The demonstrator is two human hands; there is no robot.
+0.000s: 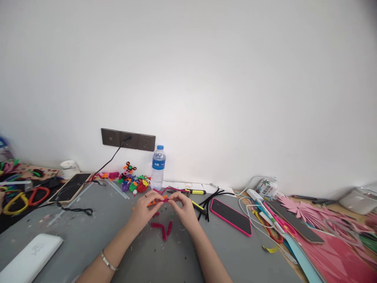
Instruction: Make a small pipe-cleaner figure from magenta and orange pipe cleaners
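My left hand (146, 210) and my right hand (184, 208) meet over the grey mat (88, 243), fingers pinched together on a small orange and pink pipe-cleaner piece (161, 199) held between them. Short red pipe-cleaner bits (163, 228) lie on the mat just below the hands. A bracelet circles my left wrist. A heap of finished bright pipe-cleaner figures (134, 181) sits behind the left hand, beside a water bottle (158, 167).
A pink-cased phone (231, 216) lies right of my hands, black pipe cleaners (212, 198) behind it. Another phone (70, 187) charges at left by coloured loops (26, 198). A white box (29, 257) sits front left. Pink paper cuttings (324, 232) and cables cover the right.
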